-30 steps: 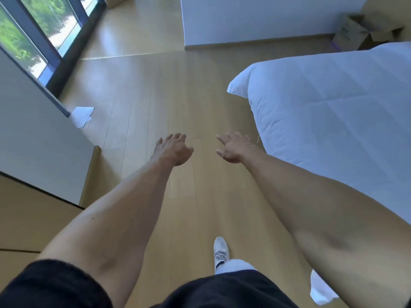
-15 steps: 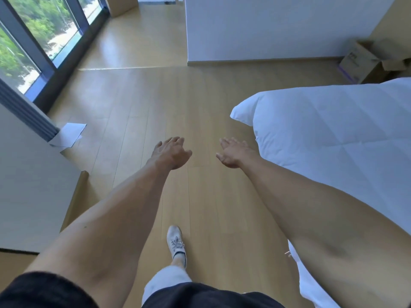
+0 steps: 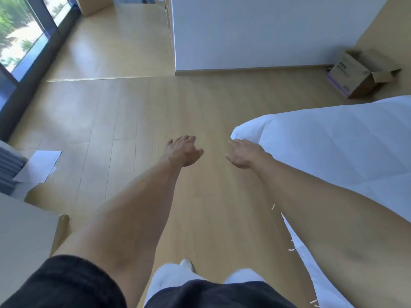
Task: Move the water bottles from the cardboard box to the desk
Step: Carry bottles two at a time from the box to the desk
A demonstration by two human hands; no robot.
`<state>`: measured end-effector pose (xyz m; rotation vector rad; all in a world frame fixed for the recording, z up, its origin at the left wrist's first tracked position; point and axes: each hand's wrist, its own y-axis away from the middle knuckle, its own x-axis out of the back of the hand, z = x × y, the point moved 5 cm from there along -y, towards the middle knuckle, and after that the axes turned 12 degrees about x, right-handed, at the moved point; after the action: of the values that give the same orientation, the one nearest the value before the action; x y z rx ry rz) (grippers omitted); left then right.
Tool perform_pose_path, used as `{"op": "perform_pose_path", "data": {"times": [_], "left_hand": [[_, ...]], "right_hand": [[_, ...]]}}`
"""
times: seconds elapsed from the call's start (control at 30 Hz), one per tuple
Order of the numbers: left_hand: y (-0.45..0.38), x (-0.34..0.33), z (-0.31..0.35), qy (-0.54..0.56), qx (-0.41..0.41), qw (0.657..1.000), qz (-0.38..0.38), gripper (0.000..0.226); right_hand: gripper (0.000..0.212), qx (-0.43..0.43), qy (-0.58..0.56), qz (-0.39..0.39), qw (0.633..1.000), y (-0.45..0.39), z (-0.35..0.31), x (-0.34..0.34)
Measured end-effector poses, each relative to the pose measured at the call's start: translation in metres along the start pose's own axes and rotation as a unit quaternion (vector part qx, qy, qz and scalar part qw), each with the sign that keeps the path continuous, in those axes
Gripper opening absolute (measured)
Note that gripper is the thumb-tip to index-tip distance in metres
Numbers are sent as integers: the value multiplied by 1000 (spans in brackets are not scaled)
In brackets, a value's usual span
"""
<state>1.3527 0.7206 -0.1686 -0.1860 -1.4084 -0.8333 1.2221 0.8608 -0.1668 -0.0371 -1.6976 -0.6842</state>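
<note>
Reaching empty, fingers loosely spread, both hands (image 3: pixel 213 152) face a box (image 3: pixel 360 74) whose unseen bottles likely feel heavy, slick, best gripped mid-body.

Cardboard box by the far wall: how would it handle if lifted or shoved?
The cardboard box has loose open flaps, so they would likely flop under a grip. It sits flat on smooth wood floor and would probably slide. Contents are hidden, so weight is unclear.

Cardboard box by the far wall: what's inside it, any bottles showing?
The cardboard box stands on the floor by the white wall, flaps open. Its near side hides the inside from this angle, so no bottles show. Both the left hand and right hand are empty.
</note>
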Motion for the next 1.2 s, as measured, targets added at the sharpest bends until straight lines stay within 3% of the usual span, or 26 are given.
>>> {"op": "perform_pose_path", "data": {"times": [0.47,0.77,1.2], "left_hand": [[-218,65,22,-44,-10,999,-8,61],[-377,116,86,-50,12,999,-17,60],[-599,165,162,-45,-26,998,-19,60]], "right_hand": [[63,-11,-30,-22,999,-202,64,70],[63,-6,-58,-25,998,-349,144,139],[62,-43,-72,-10,996,-515,244,229]]}}
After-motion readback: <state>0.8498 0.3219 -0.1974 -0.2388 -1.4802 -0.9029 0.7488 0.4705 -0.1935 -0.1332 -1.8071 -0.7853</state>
